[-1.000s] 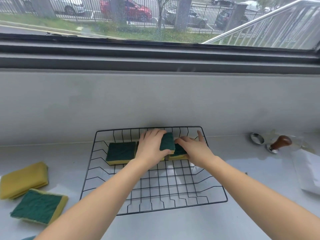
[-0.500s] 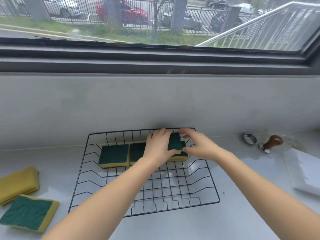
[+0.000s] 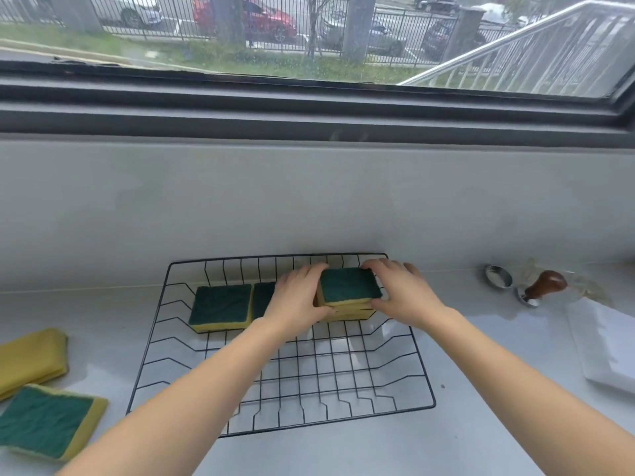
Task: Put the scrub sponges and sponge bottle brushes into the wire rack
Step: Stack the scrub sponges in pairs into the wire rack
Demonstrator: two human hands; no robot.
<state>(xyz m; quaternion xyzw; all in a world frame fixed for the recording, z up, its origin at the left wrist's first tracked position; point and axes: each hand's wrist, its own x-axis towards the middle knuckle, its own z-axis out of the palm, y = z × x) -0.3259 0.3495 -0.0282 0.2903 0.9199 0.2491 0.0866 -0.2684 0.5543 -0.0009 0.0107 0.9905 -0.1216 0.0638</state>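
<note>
Where it was tilted, top sponge (image 3: 348, 285) now flat.

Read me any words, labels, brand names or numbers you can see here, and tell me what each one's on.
None can be read. The scrub sponges, wire rack, wooden-handled tamper and white tray show no print. Cars outside the window are too blurred for plates.

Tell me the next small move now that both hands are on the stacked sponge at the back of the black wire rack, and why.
Probably let go with both hands: the green-topped yellow scrub sponge looks seated squarely on the one beneath. Then reach the left hand to the sponges outside the black wire rack, on the left.
</note>
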